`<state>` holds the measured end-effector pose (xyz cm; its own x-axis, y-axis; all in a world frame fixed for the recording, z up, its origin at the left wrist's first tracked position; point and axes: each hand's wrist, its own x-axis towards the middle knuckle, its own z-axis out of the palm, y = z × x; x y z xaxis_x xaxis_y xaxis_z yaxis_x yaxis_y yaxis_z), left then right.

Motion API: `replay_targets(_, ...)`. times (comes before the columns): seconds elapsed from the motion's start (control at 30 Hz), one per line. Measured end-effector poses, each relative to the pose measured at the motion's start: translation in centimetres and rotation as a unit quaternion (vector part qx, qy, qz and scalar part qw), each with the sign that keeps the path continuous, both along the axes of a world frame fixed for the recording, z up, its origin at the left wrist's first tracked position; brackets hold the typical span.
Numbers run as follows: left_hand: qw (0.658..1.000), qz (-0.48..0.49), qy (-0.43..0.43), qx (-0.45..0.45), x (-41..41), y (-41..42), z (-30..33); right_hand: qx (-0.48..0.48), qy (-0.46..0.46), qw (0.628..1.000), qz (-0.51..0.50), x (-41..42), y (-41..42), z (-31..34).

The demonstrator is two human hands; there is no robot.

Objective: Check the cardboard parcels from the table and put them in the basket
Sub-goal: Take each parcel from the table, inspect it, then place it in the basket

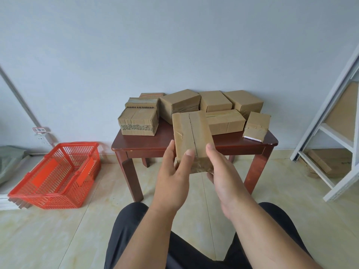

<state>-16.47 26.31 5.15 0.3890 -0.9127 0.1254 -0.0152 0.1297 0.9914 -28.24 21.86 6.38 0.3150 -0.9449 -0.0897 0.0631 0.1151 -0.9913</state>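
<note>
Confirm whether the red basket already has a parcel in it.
No: the red basket on the floor shows only its own mesh, and the lifted parcel sits between both hands.

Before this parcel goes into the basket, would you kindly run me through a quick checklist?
1. Held parcel gripped by both hands, left hand and right hand: ok.
2. Tape along its top face closed: ok.
3. Its underside checked: cannot tell, hidden.
4. Red basket upright on the floor, left of the table: ok.
5. Basket has room: ok, nothing visible inside.
6. Basket handles folded clear of the opening: ok.
</note>
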Motion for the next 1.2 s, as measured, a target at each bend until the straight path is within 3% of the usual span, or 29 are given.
replay_targets(0.2, 0.999, 0.023, -0.02, -0.025, -0.1, 0.2, 0.3, -0.14, 0.042, 0.989, -0.028, -0.2, -0.2, -0.6)
replay_targets(0.33, 0.999, 0.038, 0.002, -0.022, 0.0, 0.1, 0.5, -0.138, 0.051, 0.989, -0.011, -0.1, -0.4, -0.7)
replay_targets(0.7, 0.998, 0.059, -0.012, -0.031, -0.7, -0.1, 0.0, -0.111, 0.051, 0.989, -0.081, -0.3, -0.7, -0.5)
replay_targets(0.93, 0.995, 0.09, 0.005, -0.043, -0.3, -0.4, -0.2, -0.121, 0.023, 0.991, -0.058, -0.4, -0.2, -1.1)
replay_targets(1.2, 0.996, 0.076, -0.003, -0.045, -0.3, -0.4, -1.0, -0.15, 0.066, 0.985, -0.053, -0.5, -0.5, -1.4)
